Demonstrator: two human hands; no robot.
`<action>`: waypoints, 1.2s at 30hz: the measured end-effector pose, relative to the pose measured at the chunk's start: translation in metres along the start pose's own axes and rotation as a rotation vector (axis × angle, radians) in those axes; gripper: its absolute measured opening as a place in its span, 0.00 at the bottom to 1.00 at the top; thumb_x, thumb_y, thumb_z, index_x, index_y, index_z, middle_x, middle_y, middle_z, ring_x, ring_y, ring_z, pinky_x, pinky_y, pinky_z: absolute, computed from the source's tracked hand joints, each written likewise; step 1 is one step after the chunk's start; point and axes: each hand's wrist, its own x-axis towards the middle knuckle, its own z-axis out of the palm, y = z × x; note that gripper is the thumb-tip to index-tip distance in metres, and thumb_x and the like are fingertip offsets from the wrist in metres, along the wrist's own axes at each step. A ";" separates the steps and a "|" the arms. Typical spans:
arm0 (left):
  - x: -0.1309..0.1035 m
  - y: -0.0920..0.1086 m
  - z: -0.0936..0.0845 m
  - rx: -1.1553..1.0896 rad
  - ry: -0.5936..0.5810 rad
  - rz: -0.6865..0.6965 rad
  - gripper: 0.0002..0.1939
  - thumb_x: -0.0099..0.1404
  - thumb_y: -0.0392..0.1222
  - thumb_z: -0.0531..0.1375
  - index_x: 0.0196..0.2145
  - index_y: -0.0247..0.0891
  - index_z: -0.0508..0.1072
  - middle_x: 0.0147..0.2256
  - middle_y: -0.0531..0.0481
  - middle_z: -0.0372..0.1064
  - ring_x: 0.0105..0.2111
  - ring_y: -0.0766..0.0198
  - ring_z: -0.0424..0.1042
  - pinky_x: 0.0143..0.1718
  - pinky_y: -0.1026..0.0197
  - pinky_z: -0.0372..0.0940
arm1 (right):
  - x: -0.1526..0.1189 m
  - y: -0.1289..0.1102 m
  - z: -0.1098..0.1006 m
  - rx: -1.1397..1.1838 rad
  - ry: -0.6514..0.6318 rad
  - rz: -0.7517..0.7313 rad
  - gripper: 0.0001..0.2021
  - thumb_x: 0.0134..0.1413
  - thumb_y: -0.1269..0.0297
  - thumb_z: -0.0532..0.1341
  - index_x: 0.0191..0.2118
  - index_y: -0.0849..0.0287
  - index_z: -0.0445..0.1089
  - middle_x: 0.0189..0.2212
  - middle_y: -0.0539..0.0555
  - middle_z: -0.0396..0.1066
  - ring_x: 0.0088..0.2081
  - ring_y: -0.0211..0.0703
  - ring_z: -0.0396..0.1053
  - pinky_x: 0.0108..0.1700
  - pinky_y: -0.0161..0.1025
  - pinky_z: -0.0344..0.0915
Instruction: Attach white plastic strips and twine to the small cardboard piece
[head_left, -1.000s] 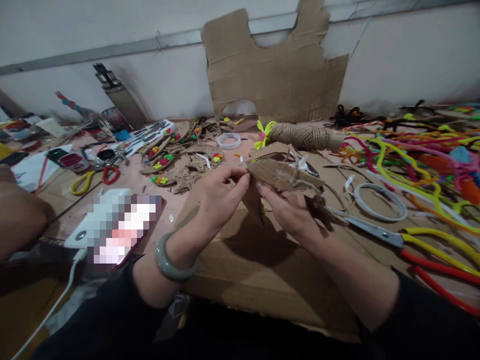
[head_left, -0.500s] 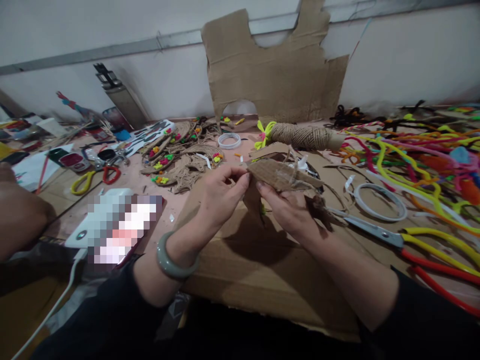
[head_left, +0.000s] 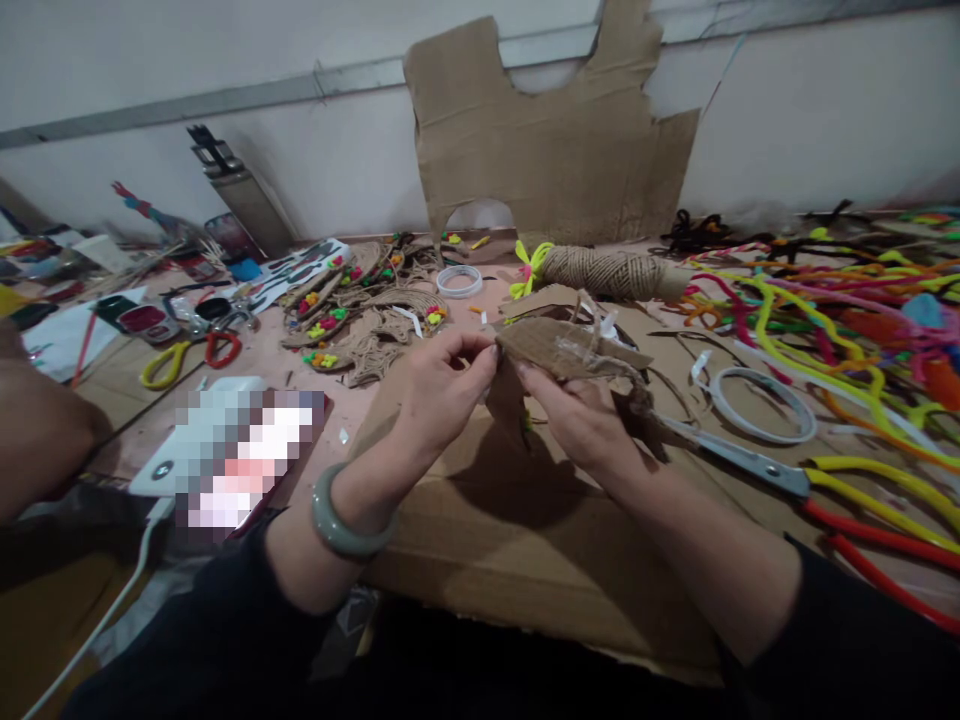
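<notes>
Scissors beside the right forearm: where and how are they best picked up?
Probably best gripped by the yellow and red handles, coming from the right with the right hand, once it is free of the cardboard piece. The scissors appear to lie flat, blades pointing left and handles running off the right edge, so this keeps fingers away from the blades.
</notes>
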 end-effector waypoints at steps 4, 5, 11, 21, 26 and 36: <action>-0.001 0.000 -0.001 0.015 -0.021 0.040 0.04 0.58 0.39 0.62 0.31 0.37 0.77 0.26 0.52 0.75 0.26 0.68 0.71 0.27 0.65 0.65 | 0.000 -0.005 -0.001 -0.048 -0.005 0.003 0.17 0.59 0.47 0.56 0.44 0.47 0.77 0.45 0.52 0.79 0.56 0.55 0.70 0.64 0.59 0.59; -0.001 0.000 -0.002 0.019 -0.021 0.044 0.04 0.58 0.39 0.62 0.30 0.37 0.77 0.27 0.52 0.75 0.26 0.68 0.71 0.28 0.65 0.65 | 0.000 -0.008 -0.002 -0.063 -0.003 0.005 0.18 0.59 0.47 0.56 0.43 0.49 0.77 0.45 0.53 0.79 0.55 0.55 0.71 0.64 0.59 0.59; 0.000 -0.003 -0.001 0.024 -0.012 0.032 0.04 0.59 0.39 0.62 0.30 0.37 0.77 0.27 0.51 0.74 0.26 0.68 0.70 0.27 0.66 0.64 | 0.004 -0.024 -0.003 -0.099 -0.015 -0.023 0.17 0.59 0.48 0.54 0.42 0.50 0.76 0.42 0.53 0.79 0.52 0.55 0.73 0.64 0.61 0.58; 0.000 -0.002 -0.001 0.006 -0.024 0.011 0.06 0.59 0.39 0.60 0.29 0.37 0.77 0.26 0.51 0.75 0.25 0.67 0.71 0.27 0.65 0.65 | 0.004 -0.020 -0.001 -0.054 0.012 -0.008 0.16 0.57 0.48 0.56 0.38 0.48 0.77 0.39 0.51 0.80 0.51 0.54 0.73 0.63 0.59 0.60; 0.000 -0.002 -0.001 -0.014 -0.021 -0.016 0.05 0.59 0.39 0.61 0.30 0.37 0.77 0.26 0.52 0.75 0.25 0.68 0.71 0.27 0.66 0.66 | 0.002 -0.006 0.002 0.032 0.033 0.041 0.15 0.56 0.47 0.59 0.41 0.46 0.77 0.43 0.49 0.80 0.51 0.51 0.74 0.63 0.57 0.62; 0.000 -0.002 -0.002 -0.002 -0.025 -0.015 0.06 0.58 0.40 0.61 0.30 0.37 0.78 0.27 0.52 0.75 0.26 0.67 0.71 0.29 0.65 0.65 | 0.000 -0.009 0.002 -0.023 0.022 -0.072 0.17 0.61 0.48 0.56 0.46 0.48 0.76 0.45 0.50 0.79 0.55 0.53 0.71 0.66 0.59 0.57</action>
